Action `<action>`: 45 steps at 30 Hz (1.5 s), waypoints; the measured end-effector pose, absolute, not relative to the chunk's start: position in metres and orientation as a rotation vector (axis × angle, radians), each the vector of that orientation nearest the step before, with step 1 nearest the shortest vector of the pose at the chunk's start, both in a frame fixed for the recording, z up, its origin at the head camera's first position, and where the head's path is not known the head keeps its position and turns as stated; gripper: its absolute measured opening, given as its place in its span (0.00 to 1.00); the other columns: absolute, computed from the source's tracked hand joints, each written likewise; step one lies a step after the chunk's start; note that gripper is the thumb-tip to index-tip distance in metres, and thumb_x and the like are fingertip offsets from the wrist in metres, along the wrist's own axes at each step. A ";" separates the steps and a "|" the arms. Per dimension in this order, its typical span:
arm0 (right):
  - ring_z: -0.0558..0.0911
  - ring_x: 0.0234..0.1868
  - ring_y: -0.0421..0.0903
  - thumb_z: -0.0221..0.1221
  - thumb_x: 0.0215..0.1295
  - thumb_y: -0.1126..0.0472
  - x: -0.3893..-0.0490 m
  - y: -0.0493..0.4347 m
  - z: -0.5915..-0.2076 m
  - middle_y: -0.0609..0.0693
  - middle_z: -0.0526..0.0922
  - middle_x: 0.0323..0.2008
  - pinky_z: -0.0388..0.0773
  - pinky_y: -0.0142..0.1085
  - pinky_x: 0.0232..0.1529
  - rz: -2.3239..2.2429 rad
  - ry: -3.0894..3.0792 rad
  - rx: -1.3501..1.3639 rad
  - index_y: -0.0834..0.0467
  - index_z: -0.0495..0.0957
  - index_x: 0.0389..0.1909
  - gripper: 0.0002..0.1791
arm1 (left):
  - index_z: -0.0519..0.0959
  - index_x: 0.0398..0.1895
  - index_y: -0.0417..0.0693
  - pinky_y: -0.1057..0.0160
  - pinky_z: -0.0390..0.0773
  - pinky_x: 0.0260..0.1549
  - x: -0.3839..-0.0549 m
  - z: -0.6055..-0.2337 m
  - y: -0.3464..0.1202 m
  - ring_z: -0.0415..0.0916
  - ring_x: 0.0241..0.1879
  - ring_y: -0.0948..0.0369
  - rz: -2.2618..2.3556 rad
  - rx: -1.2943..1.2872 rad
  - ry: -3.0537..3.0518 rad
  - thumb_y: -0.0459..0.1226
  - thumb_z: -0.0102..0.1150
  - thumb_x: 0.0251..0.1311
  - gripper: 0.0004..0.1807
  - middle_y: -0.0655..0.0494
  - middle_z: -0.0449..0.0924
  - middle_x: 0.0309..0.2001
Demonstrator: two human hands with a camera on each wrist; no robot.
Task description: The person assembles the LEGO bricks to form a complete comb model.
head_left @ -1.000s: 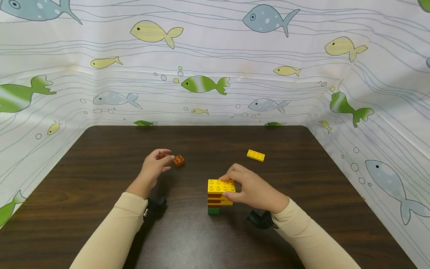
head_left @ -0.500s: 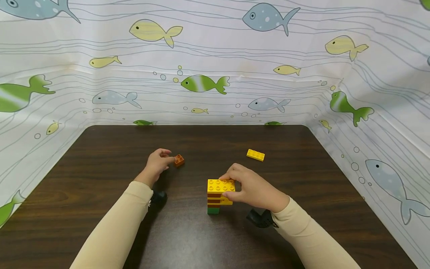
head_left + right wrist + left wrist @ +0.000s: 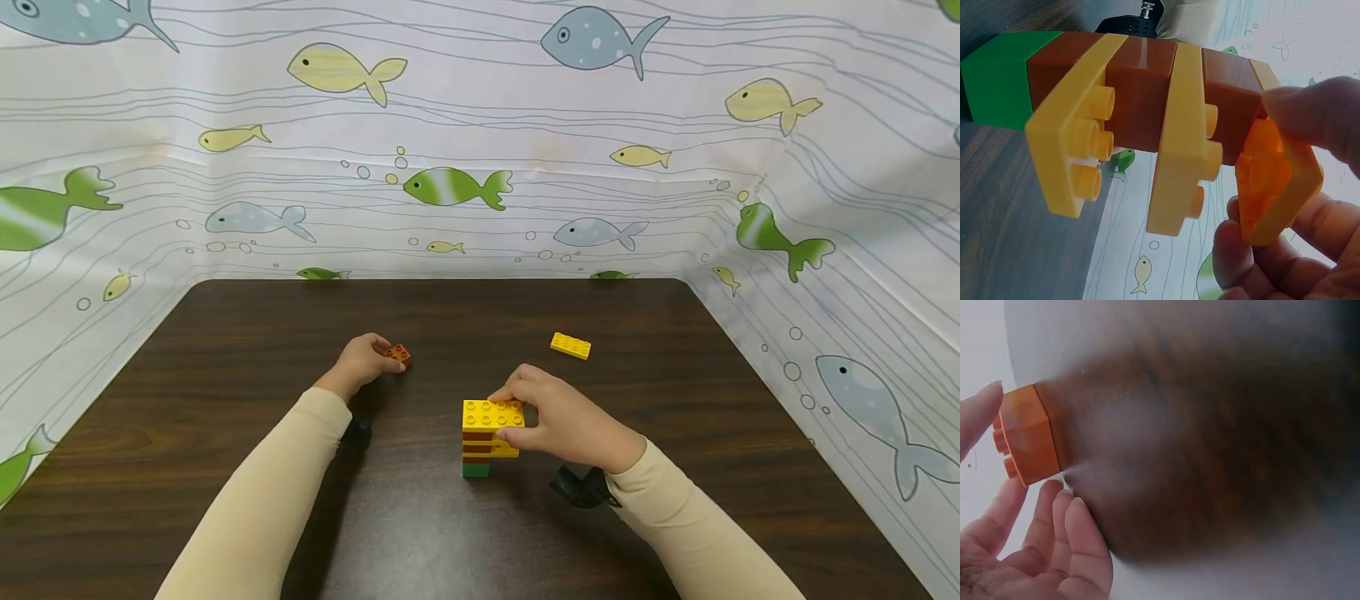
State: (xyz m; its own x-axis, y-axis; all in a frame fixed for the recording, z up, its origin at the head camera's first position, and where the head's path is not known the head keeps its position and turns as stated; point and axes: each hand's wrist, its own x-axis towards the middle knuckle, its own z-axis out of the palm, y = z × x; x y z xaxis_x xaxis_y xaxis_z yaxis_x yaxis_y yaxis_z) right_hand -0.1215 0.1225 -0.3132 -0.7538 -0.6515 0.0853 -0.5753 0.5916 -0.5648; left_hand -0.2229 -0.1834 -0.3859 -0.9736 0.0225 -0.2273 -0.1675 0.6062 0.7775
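My left hand (image 3: 366, 367) reaches around a small orange-brown toy brick (image 3: 400, 354) on the table, thumb on the near side and fingers behind. In the left wrist view, thumb and index finger pinch that brick (image 3: 1032, 437), and the other fingers are loosely bent. My right hand (image 3: 566, 421) pinches the overhanging end of the top yellow plate (image 3: 480, 414) of an upright stack. Beneath it alternate brown bricks (image 3: 1138, 87) and yellow plates (image 3: 1179, 150) that jut out to one side, above a green brick (image 3: 476, 471) at the bottom.
A loose yellow plate (image 3: 571, 346) lies on the dark wooden table (image 3: 262, 325), behind and right of the stack. A white sheet with printed fish (image 3: 480, 108) rises along the back and sides. Black wrist devices (image 3: 581, 487) hang under the sleeves.
My left hand has moved a little to the right and forward, closing thumb and fingers around the orange-brown brick. My right hand and the stack stay where they were.
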 end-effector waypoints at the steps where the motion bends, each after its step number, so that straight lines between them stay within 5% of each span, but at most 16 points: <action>1: 0.72 0.39 0.41 0.67 0.58 0.61 -0.121 0.123 -0.313 0.43 0.73 0.42 0.77 0.38 0.43 -0.883 2.682 -1.045 0.58 0.80 0.50 0.18 | 0.66 0.61 0.30 0.52 0.72 0.47 -0.223 -0.385 -0.182 0.70 0.48 0.45 1.272 -0.114 2.631 0.34 0.64 0.57 0.30 0.33 0.69 0.55; 11: 0.75 0.41 0.48 0.67 0.58 0.61 -0.122 0.122 -0.314 0.44 0.73 0.42 0.76 0.36 0.42 -0.887 2.675 -1.049 0.58 0.80 0.50 0.18 | 0.69 0.57 0.30 0.53 0.71 0.44 -0.228 -0.386 -0.177 0.70 0.43 0.47 1.027 -0.096 2.752 0.32 0.66 0.53 0.28 0.35 0.72 0.50; 29: 0.72 0.40 0.42 0.67 0.58 0.61 -0.121 0.121 -0.312 0.44 0.73 0.42 0.77 0.40 0.44 -0.873 2.676 -1.046 0.59 0.80 0.50 0.18 | 0.70 0.54 0.29 0.55 0.72 0.41 -0.222 -0.382 -0.180 0.71 0.43 0.47 1.235 -0.035 2.738 0.32 0.63 0.55 0.24 0.34 0.71 0.51; 45: 0.72 0.40 0.42 0.67 0.59 0.61 -0.121 0.123 -0.312 0.44 0.73 0.43 0.78 0.40 0.43 -0.877 2.670 -1.036 0.59 0.79 0.50 0.18 | 0.66 0.60 0.32 0.50 0.72 0.50 -0.203 -0.360 -0.188 0.69 0.51 0.44 1.412 0.015 2.706 0.35 0.61 0.61 0.27 0.34 0.69 0.55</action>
State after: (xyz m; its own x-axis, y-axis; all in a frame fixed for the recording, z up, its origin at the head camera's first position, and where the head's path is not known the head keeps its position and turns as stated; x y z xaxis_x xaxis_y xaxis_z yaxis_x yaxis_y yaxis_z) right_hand -0.1214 0.1227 -0.3121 -0.7515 -0.6558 0.0713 -0.5705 0.5918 -0.5695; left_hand -0.2029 -0.1877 -0.3599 -0.9960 0.0501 -0.0746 -0.0326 0.5729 0.8190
